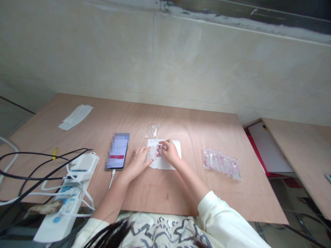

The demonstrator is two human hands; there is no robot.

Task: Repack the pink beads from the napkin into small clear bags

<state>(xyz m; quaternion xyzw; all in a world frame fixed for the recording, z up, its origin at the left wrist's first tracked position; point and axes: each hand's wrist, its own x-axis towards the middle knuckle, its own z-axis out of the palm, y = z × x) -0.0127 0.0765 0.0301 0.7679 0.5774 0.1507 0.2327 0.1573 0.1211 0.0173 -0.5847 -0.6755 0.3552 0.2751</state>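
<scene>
My left hand (139, 160) is closed on the edge of a small clear plastic bag (152, 154), thumb and fingers pressed on its left side. Just right of the bag lie several tiny pink and dark metallic pieces (158, 150) on a white sheet of paper (165, 166). Over these pieces my right hand (169, 151) has its thumb and fingers drawn together in a pinch. What sits between its fingertips, if anything, is too small to make out. Behind the paper lies another clear plastic bag (152, 131).
On the right side of the wooden table (165, 193) is a row of clear bags with pink contents (221, 162). A phone (118, 151) on a white cable lies at left, near a power strip (69, 196) with tangled cables. White folded paper (76, 117) rests at far left.
</scene>
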